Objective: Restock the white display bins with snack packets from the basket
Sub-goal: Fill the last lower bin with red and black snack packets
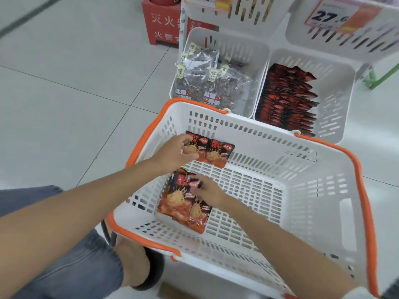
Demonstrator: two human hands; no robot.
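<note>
A white basket with an orange rim (364,190) stands on the floor in front of me. My left hand (174,153) grips red and black snack packets (218,153) against the basket's far left wall. My right hand (208,192) pinches the top of a small pile of the same red packets (179,203) lying on the basket floor. Beyond the basket, a white display bin (336,98) holds a row of red and black packets (287,100). The bin to its left (257,61) holds clear bags of dark snacks (207,83).
Two upper white bins (254,16) hang above the floor bins; one carries a price tag (332,15). A red fire-equipment box (164,24) stands at the back left. My knee and sandalled foot (133,264) are beside the basket's near left corner. Grey tile floor lies left.
</note>
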